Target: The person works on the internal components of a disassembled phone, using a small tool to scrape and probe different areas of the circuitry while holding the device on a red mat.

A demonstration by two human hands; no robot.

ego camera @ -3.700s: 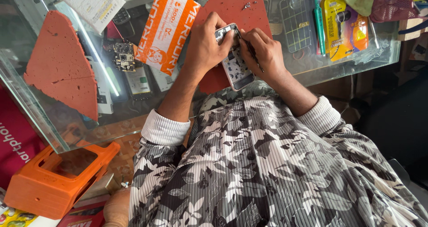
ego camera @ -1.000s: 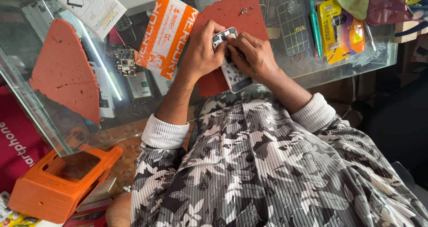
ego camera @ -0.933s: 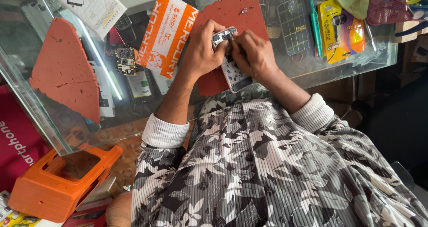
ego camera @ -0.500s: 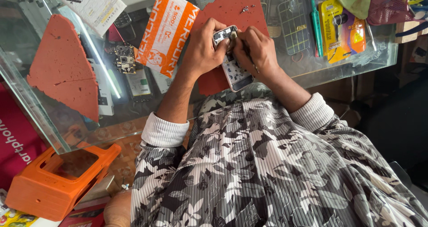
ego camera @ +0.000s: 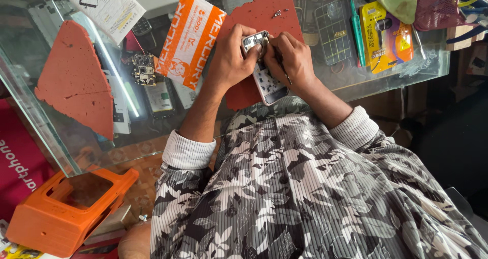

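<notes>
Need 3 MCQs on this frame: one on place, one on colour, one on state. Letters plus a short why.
1. Where does the opened phone sit?
A. over the red mat on the glass counter
B. inside the orange box
C. on the floor

2. What colour is the box at lower left?
A. blue
B. orange
C. white

3. How is the phone held?
A. lying untouched
B. left hand alone
C. both hands on it

Answers:
1 A, the red mat shows under and around the phone.
2 B, its body is plainly orange.
3 C, the left hand grips its top edge and the right hand works on its exposed inside.
</notes>
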